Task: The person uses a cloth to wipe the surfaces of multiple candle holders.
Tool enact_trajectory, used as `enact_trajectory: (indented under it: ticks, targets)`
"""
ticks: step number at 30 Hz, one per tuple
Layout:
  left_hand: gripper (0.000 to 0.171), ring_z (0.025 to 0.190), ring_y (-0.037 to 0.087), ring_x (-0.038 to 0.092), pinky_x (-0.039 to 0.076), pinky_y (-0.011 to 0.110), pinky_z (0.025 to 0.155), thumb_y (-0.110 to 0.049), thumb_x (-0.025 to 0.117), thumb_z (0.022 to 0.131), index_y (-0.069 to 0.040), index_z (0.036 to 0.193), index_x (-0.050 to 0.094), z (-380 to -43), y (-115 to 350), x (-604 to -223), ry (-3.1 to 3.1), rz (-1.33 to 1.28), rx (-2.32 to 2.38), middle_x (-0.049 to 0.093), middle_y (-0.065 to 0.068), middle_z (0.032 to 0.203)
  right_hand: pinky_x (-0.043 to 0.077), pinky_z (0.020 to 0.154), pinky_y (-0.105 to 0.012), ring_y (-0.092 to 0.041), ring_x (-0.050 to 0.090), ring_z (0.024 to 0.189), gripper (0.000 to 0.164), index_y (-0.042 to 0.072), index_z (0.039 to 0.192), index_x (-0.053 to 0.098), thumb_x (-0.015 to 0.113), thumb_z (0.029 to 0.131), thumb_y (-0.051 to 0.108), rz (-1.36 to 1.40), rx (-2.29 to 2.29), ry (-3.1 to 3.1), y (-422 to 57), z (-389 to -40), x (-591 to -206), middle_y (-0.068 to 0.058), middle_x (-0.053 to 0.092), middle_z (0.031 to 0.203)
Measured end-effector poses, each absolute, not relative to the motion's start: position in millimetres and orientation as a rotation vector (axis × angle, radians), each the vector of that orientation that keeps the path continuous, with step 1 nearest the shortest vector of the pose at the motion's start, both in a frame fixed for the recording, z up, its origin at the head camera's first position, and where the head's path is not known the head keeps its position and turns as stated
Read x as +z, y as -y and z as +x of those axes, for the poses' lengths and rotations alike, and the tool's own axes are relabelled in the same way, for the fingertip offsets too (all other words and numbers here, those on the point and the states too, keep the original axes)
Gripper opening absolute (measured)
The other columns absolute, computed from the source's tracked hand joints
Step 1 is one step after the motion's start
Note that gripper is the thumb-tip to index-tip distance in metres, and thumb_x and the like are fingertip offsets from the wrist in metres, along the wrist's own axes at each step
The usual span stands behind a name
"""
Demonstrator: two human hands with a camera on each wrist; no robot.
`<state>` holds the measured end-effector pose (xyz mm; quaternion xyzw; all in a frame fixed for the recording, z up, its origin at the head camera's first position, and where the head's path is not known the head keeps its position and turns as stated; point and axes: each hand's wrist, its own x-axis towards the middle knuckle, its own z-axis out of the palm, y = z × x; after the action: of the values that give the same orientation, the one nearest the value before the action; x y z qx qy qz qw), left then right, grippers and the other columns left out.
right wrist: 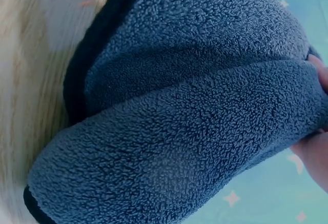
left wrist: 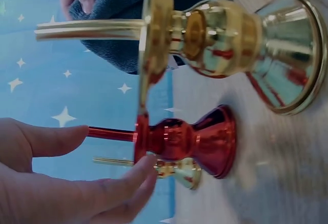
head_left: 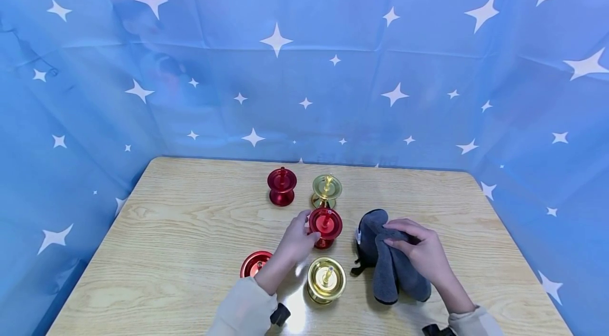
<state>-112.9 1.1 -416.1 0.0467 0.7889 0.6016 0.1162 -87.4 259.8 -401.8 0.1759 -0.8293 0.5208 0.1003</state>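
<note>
Currently, nearest the body, pale sleeves (head_left: 241,310) cover both forearms; a black device (head_left: 280,314) shows at the left wrist, and a similar one, cut by the frame edge, at the right. Short of the left hand (head_left: 295,245), on its left, is a part-hidden red holder (head_left: 251,262), the forearm covering some of it. Short of the same hand, on its right, the near gold holder (head_left: 317,277) stands upright, spike up, between the two forearms. Left hand: thumb and fingers set about the left side of the middle red holder (head_left: 328,220), fingertips at its dish rim; cannot tell whether they close on it. That holder is upright, base down on the wooden table (head_left: 190,209). Right hand (head_left: 421,251): thumb and fingers pinch the upper folds of the grey towel (head_left: 386,278), which hangs bunched below and left of them. Dark edging (right wrist: 77,96) runs along the cloth; a white tag (head_left: 359,236) and a black cord (head_left: 361,268) lie on its side toward the left hand. Beyond the left fingertips, slightly left, the far red holder (head_left: 282,183); beyond and right, the far gold holder (head_left: 321,188), just past the middle red one. Both upright. Farthest, past both hands, a blue curtain (head_left: 333,8) with white stars.
</note>
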Motion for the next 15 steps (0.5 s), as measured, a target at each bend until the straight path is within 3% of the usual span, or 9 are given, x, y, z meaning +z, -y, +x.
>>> enact_trajectory:
  ticks: [5,9,15]
  targets:
    - [0.064,0.074,0.019,0.054,0.05,0.034,0.068,0.015,0.058,0.075,0.01,0.133,0.031,-118.1,-2.3,-425.2,-2.097,0.058,1.912,0.046,0.027,0.117,0.054,0.064,-0.027,-0.007,0.062,0.083,0.029,-0.004,0.098,0.067,0.065,0.072,-0.017,0.498,1.523,2.48,-259.0,-88.1,-402.9,-0.014,0.062,0.098]
    - [0.068,0.072,0.017,0.053,0.05,0.028,0.067,0.016,0.059,0.072,0.012,0.133,0.03,-119.3,-3.2,-429.8,-2.061,0.02,1.942,0.049,0.023,0.105,0.054,0.064,-0.027,-0.007,0.062,0.082,0.029,-0.002,0.098,0.067,0.065,0.073,-0.017,0.459,1.516,2.51,-258.6,-88.2,-403.7,-0.013,0.062,0.098]
    - [0.057,0.067,0.021,0.058,0.054,0.036,0.07,0.021,0.049,0.077,0.014,0.131,0.032,-119.3,-6.7,-434.6,-1.967,-0.004,2.042,0.049,0.018,0.086,0.054,0.063,-0.026,-0.007,0.062,0.082,0.028,-0.003,0.098,0.067,0.065,0.073,-0.016,0.485,1.503,2.511,-257.5,-88.3,-403.0,-0.017,0.062,0.098]
